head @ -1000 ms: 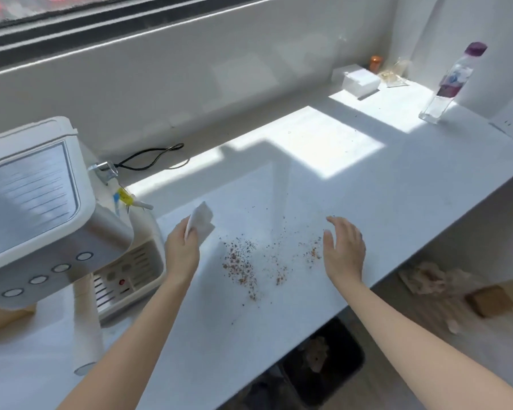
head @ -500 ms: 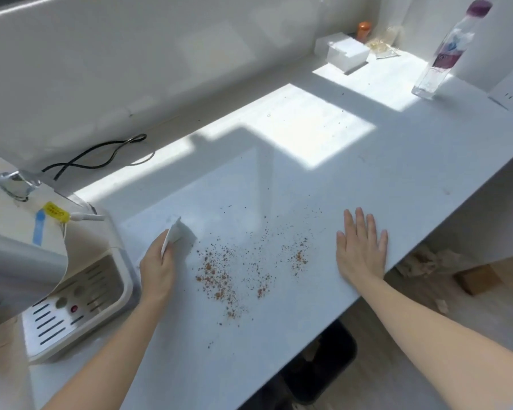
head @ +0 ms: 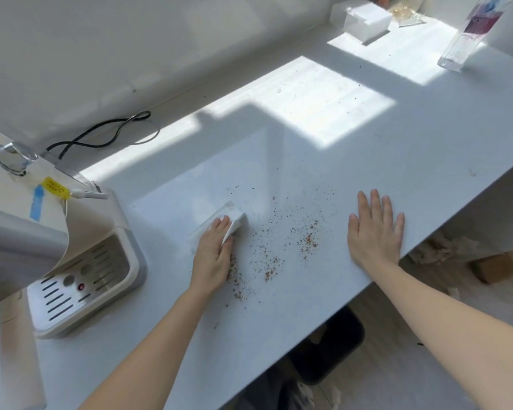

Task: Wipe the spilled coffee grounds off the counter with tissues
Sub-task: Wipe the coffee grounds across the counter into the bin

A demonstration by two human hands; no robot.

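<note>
item: spill clean-up on a smooth white counter (head: 427, 137), seen from the head camera.
task thing: scattered reddish-brown coffee grounds (head: 308, 242) lay on the counter between the two hands. one thin trail ran just beside the left hand, a denser patch sat nearer the right hand, and stray specks lay further back.
tool: a folded white paper tissue (head: 236, 216) sat flat on the counter at the left margin of the grounds, not yet over the main patches.
left hand: the left hand (head: 215, 253) gripped the tissue and pressed it down, fingers over its top, thumb out of sight behind its raised edge.
right hand: the right hand (head: 373, 232) lay palm down with fingers straight and slightly spread, holding nothing, near the front edge and just right of the grounds.
step in hand: judged to be the start of a wiping stroke, with most of the grounds unswept.
next move: likely a sweep rightward under steady pressure, herding the grounds into one pile toward the right hand or the front edge. a dark bin (head: 326, 344) stood below.
risk: dry grounds could slip past the tissue's ends or fall to the floor.
surroundings: a white and silver coffee machine (head: 21, 226) stood at the left with a black cable (head: 101, 134) behind it. a clear bottle (head: 471, 31) and a white box (head: 365, 22) stood at the far right.
</note>
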